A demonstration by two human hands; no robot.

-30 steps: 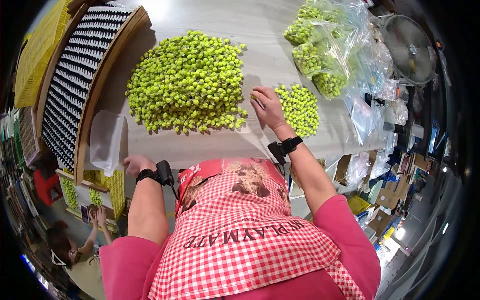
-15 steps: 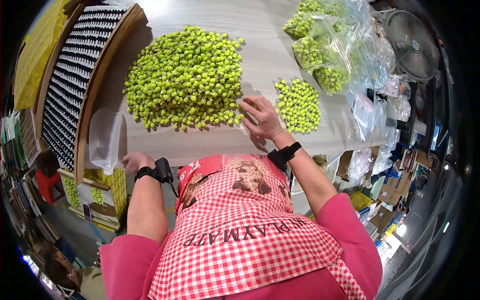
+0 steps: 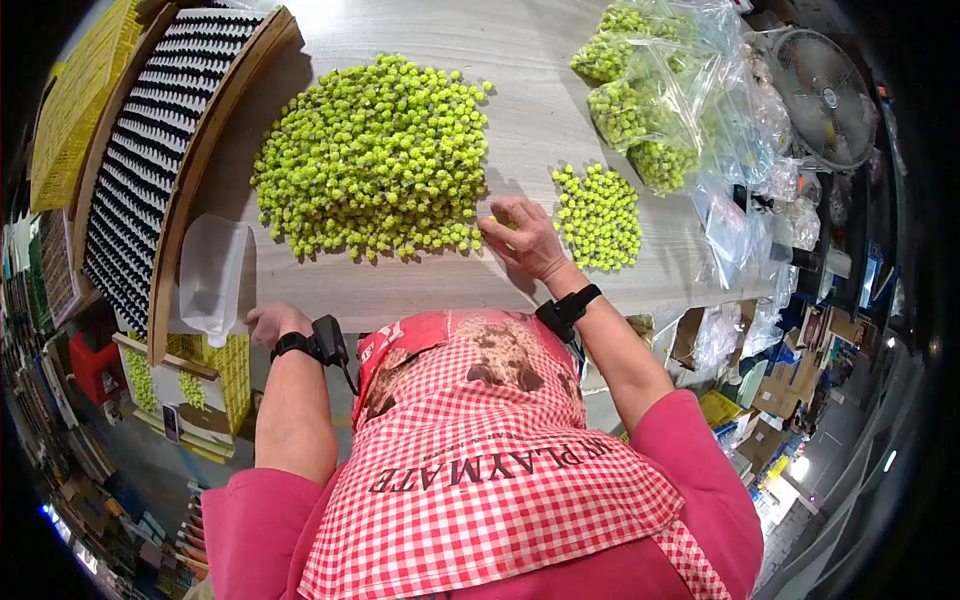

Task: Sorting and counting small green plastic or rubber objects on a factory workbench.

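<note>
A large heap of small yellow-green knobbly pieces (image 3: 370, 160) lies on the table. To its right is a smaller, flat patch of the same pieces (image 3: 598, 217). Between the two, my right hand (image 3: 528, 240) is at the heap's lower right edge, thumb and fingers drawn together in a pinch; what is between the fingertips is too small to make out. My left hand (image 3: 275, 323) rests by the table's front edge beside a white plastic scoop (image 3: 213, 270). Its fingers are loosely bent and no thing shows in them. Both wrists wear black bands with small devices.
On the left stands a wood-framed board (image 3: 165, 140) with rows of black and white. Clear plastic bags (image 3: 660, 110) of green pieces lie at the back right, with a fan (image 3: 825, 98) beyond. A yellow crate (image 3: 80, 110) borders the board.
My right hand's fingers have come together at the heap's edge, from a more spread pose. My left hand is almost still. The whole view has shifted slightly.
</note>
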